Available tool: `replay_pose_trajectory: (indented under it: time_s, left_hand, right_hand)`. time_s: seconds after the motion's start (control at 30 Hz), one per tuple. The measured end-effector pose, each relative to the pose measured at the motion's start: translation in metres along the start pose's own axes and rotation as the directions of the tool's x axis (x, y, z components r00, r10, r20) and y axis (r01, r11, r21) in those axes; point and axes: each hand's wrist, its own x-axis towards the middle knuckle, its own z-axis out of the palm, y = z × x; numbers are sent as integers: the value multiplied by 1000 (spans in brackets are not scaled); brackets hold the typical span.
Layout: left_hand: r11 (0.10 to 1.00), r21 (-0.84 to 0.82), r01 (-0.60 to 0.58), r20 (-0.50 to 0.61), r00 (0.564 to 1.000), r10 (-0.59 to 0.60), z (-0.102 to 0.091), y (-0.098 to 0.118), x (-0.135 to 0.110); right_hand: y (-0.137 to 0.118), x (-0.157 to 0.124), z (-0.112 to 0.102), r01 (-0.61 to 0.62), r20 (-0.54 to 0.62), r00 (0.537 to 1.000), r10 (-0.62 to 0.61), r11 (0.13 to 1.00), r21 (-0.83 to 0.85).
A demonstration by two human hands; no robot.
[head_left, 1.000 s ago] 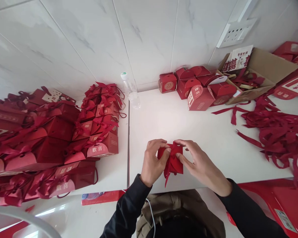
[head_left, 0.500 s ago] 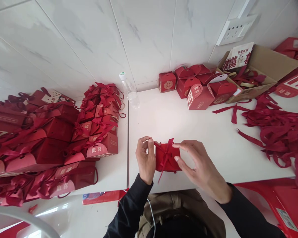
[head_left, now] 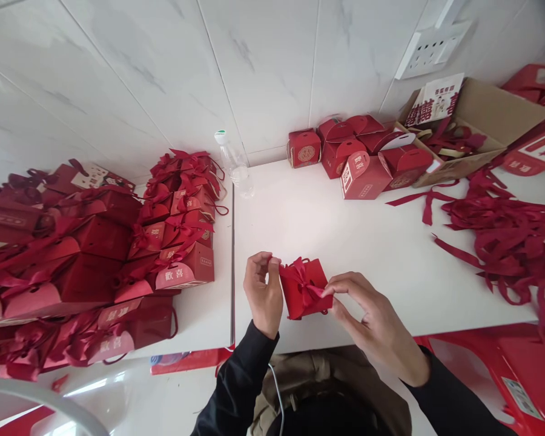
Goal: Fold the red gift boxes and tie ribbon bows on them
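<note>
A small red gift box (head_left: 317,272) lies at the front of the white table, turned slightly askew. Across its top runs a dark red ribbon (head_left: 305,289) tied in a bow. At the box's left side my left hand (head_left: 263,293) pinches one part of the ribbon between thumb and fingertips. My right hand (head_left: 367,315) pinches another part of the bow at the box's right edge, with the index finger and thumb close together. Both pinches pull the ribbon out to either side. The underside of the box is hidden.
Finished-looking boxes with bows (head_left: 181,224) are stacked on the left. A clear plastic bottle (head_left: 237,166) stands near the wall. Plain red boxes (head_left: 366,175), an open carton (head_left: 504,109) and a heap of loose ribbons (head_left: 513,230) occupy the back and right. A red stool (head_left: 527,363) stands below.
My right hand has closed from a spread grip onto the bow's right part. The box has turned a little, and the ribbon tail that hung over its front no longer shows there.
</note>
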Motion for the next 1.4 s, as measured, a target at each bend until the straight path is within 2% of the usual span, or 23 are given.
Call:
replay_pose_trajectory:
  time_s: [0.1, 0.17, 0.23, 0.27, 0.3, 0.33, 0.4, 0.47, 0.53, 0.73, 0.9, 1.0, 1.1, 1.23, 1.3, 1.4]
  left_hand:
    - [999, -29, 20, 20, 1000, -19, -4, 1, 3]
    - [1000, -12, 6, 67, 998, -6, -8, 5, 5]
    - [999, 42, -5, 161, 987, -2, -14, 11, 8]
    - [997, 77, -10, 224, 975, -8, -16, 14, 10]
    - [993, 113, -18, 297, 955, -17, -19, 16, 10]
    - [988, 147, -38, 369, 929, -20, -20, 19, 11]
    - [975, 195, -111, 470, 883, 6, -22, 24, 10]
    - [961, 212, -176, 498, 866, 49, -21, 27, 9]
    - [956, 211, -204, 488, 869, 78, -20, 27, 8]
    - [950, 212, -230, 481, 870, 103, -24, 25, 8]
    - [936, 231, -266, 485, 865, 126, -28, 23, 10]
    - [931, 254, -263, 452, 883, 126, -30, 21, 10]
    - [940, 260, -222, 421, 902, 96, -34, 21, 9]
    - [985, 115, -126, 401, 913, 70, -45, 20, 8]
    - [995, 62, -72, 390, 920, 43, -49, 17, 7]
    - [995, 100, -26, 387, 922, -15, -50, 12, 3]
  right_hand:
    - [2, -2, -1, -124, -37, 991, 126, 990, 61]
    - [1, -3, 0, -162, -169, 971, 167, 986, 40]
    - [-3, -4, 2, -115, -362, 927, 98, 993, -25]
    - [-6, -5, 3, -47, -435, 900, 10, 996, -76]
    - [-9, -5, 5, 41, -460, 882, -100, 990, -138]
    - [-12, -6, 7, 131, -428, 880, -208, 970, -203]
    - [-15, -6, 12, 258, -268, 898, -348, 911, -321]
    - [-15, -3, 16, 275, -121, 929, -351, 870, -409]
    - [-11, 1, 18, 233, -70, 953, -294, 864, -445]
    - [0, 7, 10, 146, -59, 982, -179, 922, -359]
    - [5, 5, 6, 89, -76, 989, -124, 930, -356]
    - [7, 4, 6, 63, -89, 991, -101, 932, -358]
    - [7, 3, 5, 23, -80, 995, -51, 949, -316]
    - [8, 7, -2, 7, -104, 994, -30, 976, -217]
    - [10, 11, -5, 22, -137, 989, -56, 971, -238]
    - [15, 18, -6, -10, -139, 990, -26, 967, -255]
